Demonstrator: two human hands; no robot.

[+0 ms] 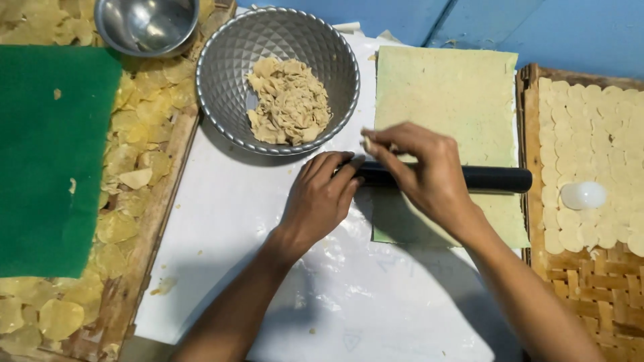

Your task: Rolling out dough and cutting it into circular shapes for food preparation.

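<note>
Roller mid hidden by both hands.

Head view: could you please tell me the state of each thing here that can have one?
Left hand: palm down, resting on the black roller's end.
Right hand: laid over the roller, fingers curled.
Black roller: lying across the dough sheet.
Dough sheet: rolled flat, rectangular.
Patterned bowl: holds dough scraps.
Plain steel bowl: looks empty.
Right tray: rows of cut discs.

2 bowls, 1 black roller.
</note>
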